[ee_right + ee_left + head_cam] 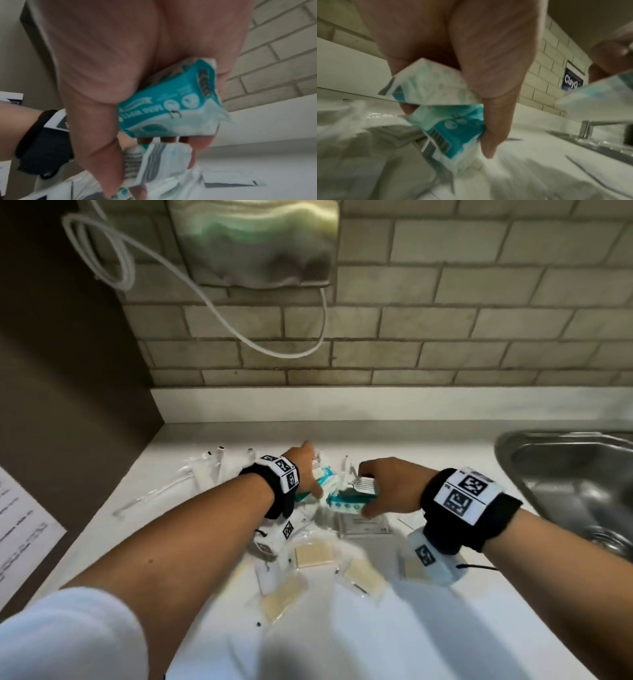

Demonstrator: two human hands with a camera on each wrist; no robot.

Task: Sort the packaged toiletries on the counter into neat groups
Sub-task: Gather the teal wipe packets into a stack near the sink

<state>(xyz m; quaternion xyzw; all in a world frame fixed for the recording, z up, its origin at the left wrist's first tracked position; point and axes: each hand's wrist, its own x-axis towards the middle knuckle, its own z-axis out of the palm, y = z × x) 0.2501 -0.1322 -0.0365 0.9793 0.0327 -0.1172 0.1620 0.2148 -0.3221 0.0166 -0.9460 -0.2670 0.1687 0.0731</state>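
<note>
Head view: the left hand [303, 470] and the right hand [387, 486] each grip teal wipe packs [346, 503] over the white table [394, 628]. Tan soap packets [313, 554] lie nearer, beside a steel sink [565, 467].
Left wrist view: thumb and fingers [494, 121] pinch two teal packs [447, 129].
Right wrist view: fingers [200, 143] curl round a mini wipes pack [168, 108].
</note>
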